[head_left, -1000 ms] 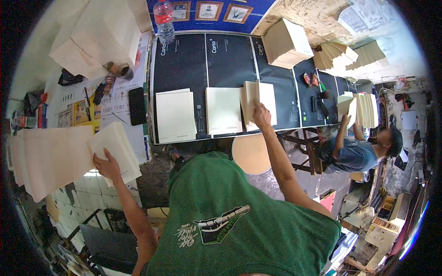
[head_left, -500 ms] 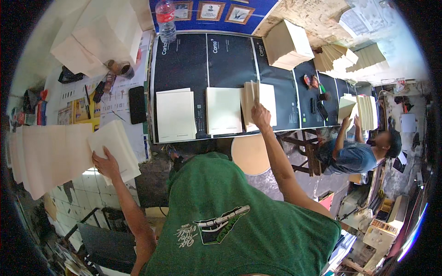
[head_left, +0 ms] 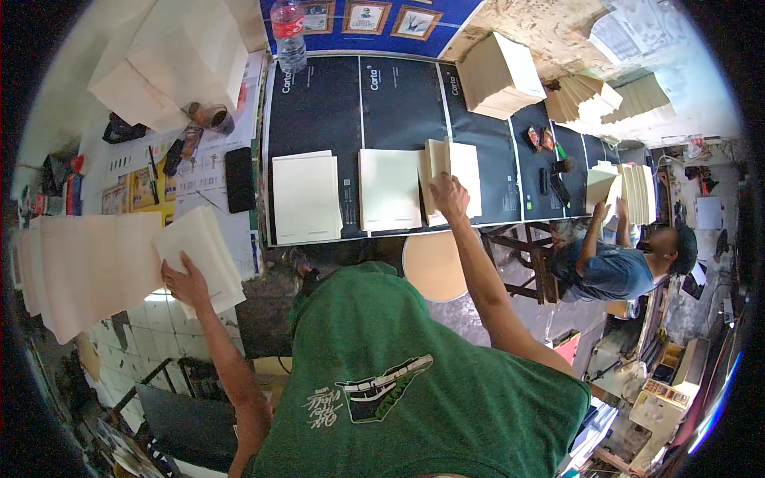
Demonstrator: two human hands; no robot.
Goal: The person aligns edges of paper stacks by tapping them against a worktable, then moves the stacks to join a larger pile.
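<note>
My left hand (head_left: 185, 280) lies open, thumb and fingers spread, on a tilted stack of cream paper sheets (head_left: 209, 251) at the left. Over the black-covered table (head_left: 311, 103), my right hand (head_left: 450, 197) has its fingers curled at a raised paper sheet (head_left: 448, 159) on the right-hand pile. The fingertips are small and partly hidden. Just left of it lies a second pile of cream sheets (head_left: 389, 190), and farther left a third (head_left: 306, 199).
A tall paper block (head_left: 498, 80) stands at the back right, a plastic bottle (head_left: 288, 36) at the back left. A black phone (head_left: 239, 179) lies on the left surface. At the right, another person (head_left: 613, 267) handles paper. A round stool (head_left: 433, 267) stands below the table edge.
My right hand has shifted slightly, its fingers now more curled at the right-hand pile. The left hand stays on its stack. The view has moved a little.
</note>
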